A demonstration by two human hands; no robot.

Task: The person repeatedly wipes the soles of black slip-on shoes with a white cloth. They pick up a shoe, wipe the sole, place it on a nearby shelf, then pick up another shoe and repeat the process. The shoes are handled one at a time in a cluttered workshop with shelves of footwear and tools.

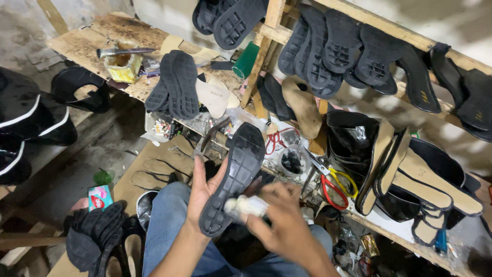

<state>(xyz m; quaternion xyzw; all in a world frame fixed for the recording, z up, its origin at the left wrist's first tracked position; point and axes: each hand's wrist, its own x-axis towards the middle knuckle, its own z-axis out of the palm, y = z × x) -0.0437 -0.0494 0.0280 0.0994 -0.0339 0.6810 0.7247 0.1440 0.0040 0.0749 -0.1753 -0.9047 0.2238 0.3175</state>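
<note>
My left hand [204, 191] grips a black rubber shoe sole [236, 174] from its left side, tread facing up, heel end near my lap. My right hand [279, 220] holds a small whitish wad, cloth or brush, [245, 206] and presses it on the lower part of the sole. Both hands are over my knees in blue jeans [169, 225]. The right hand is blurred.
A worn wooden bench [92, 43] holds a pair of black soles [174, 84], tan insoles, a yellow tin [122, 65] and a hammer. Red and yellow-handled pliers [335, 187] lie to the right. Racks above hold several black soles [333, 48]. Black shoe uppers [95, 231] lie lower left.
</note>
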